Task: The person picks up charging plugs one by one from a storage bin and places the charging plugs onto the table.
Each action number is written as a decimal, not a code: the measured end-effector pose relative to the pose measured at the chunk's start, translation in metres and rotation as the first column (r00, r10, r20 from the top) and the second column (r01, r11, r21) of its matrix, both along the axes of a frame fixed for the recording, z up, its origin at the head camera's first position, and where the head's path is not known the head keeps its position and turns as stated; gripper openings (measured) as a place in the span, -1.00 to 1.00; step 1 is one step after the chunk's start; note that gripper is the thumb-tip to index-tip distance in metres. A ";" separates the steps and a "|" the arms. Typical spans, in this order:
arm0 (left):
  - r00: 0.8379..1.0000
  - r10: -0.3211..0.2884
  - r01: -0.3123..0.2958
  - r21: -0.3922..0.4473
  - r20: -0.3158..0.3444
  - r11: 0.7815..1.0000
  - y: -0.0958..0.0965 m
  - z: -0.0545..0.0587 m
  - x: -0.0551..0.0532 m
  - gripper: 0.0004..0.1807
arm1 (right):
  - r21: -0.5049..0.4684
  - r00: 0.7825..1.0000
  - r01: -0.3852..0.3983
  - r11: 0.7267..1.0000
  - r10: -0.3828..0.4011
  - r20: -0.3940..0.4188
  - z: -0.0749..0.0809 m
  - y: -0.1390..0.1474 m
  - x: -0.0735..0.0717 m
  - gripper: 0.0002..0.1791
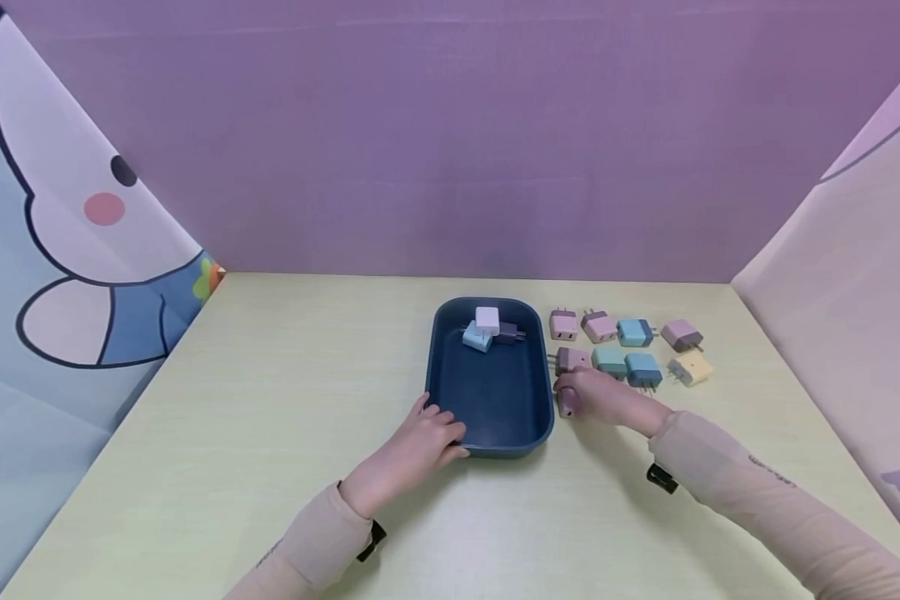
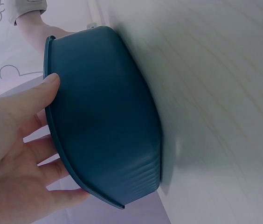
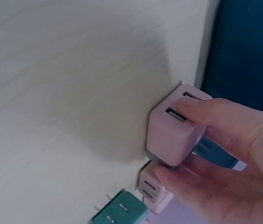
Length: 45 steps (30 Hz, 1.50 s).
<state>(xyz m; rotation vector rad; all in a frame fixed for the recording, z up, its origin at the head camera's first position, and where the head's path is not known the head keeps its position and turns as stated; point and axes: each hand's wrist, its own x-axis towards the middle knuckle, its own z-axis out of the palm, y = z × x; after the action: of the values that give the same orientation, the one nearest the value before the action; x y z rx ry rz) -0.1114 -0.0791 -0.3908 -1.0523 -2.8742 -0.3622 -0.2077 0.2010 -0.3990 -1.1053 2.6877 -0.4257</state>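
A dark blue tray (image 1: 489,408) stands on the table, and my left hand (image 1: 420,442) grips its near-left rim. The left wrist view shows the thumb (image 2: 52,83) on the tray's outer wall with the fingers over the rim. Just right of the tray, my right hand (image 1: 606,397) pinches a pink charger plug (image 3: 171,133) with a grey end. Its two slots face up beside the thumb in the right wrist view, and the charger is close over the table. Inside the tray lie a white charger (image 1: 487,320), a light blue charger (image 1: 476,337) and a dark purple charger (image 1: 506,334).
Right of the tray, several chargers sit in loose rows, including a pink one (image 1: 572,359), a green one (image 1: 609,362), a blue one (image 1: 643,369) and a yellow one (image 1: 690,367). A purple wall (image 1: 480,150) closes off the table's back edge.
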 end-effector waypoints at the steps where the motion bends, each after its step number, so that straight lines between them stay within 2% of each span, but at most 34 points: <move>1: 1.000 -0.001 0.001 0.000 -0.004 1.000 0.000 0.000 0.000 -0.80 | 0.004 1.000 0.004 1.000 -0.004 -0.003 0.000 0.000 0.000 -0.61; 12: 0.999 -0.012 0.012 0.000 -0.034 1.000 -0.001 -0.002 0.000 -0.82 | -0.023 0.999 0.009 1.000 -0.010 -0.036 -0.004 0.002 0.004 -0.61; 17: 0.999 -0.013 0.013 0.005 -0.043 1.000 -0.001 -0.003 0.000 -0.81 | -0.015 0.999 -0.019 1.000 0.018 -0.044 -0.001 0.003 0.004 -0.65; 21: 0.999 -0.013 0.013 0.001 -0.048 1.000 -0.001 -0.003 0.001 -0.81 | 0.020 0.999 0.013 1.000 -0.013 0.031 0.007 0.002 0.002 -0.67; 23: 0.999 -0.013 0.012 -0.003 -0.049 1.000 0.000 -0.003 0.001 -0.82 | 0.031 0.994 0.050 0.998 -0.053 0.096 0.012 0.002 0.001 -0.68; 25: 0.999 -0.011 0.011 -0.008 -0.047 1.000 0.000 -0.003 0.001 -0.82 | 0.037 0.990 0.051 0.998 -0.055 0.129 0.017 0.001 -0.001 -0.69; 28: 0.999 -0.010 0.009 -0.011 -0.042 1.000 0.000 -0.003 0.001 -0.82 | 0.019 0.993 0.003 1.000 -0.005 0.115 0.026 0.001 -0.005 -0.72; 30: 0.999 -0.009 0.008 -0.014 -0.033 1.000 0.000 -0.002 0.001 -0.83 | 0.022 0.997 -0.026 0.999 0.024 0.077 0.033 0.000 -0.009 -0.72; 32: 1.000 -0.009 0.008 -0.017 -0.030 1.000 0.000 -0.002 0.000 -0.83 | 0.036 0.998 -0.010 0.999 0.008 0.055 0.040 -0.002 -0.013 -0.71; 37: 1.000 -0.011 0.010 -0.026 -0.028 1.000 0.000 -0.001 0.000 -0.83 | 0.106 0.994 0.094 0.990 -0.100 0.051 0.055 -0.013 -0.022 -0.60; 41: 0.999 -0.011 0.010 -0.027 -0.031 1.000 0.000 -0.001 0.000 -0.83 | 0.127 0.992 0.114 0.985 -0.119 0.032 0.061 -0.022 -0.030 -0.58; 45: 0.999 -0.010 0.009 -0.029 -0.033 1.000 0.001 -0.001 -0.001 -0.82 | 0.140 0.988 0.135 0.981 -0.143 0.056 0.064 -0.032 -0.037 -0.55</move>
<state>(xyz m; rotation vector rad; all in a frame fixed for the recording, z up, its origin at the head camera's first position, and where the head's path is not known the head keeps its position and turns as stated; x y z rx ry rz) -0.1119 -0.0783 -0.3917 -1.0662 -2.8542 -0.3019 -0.2447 0.1686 -0.3349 -0.8552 2.7000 -0.2910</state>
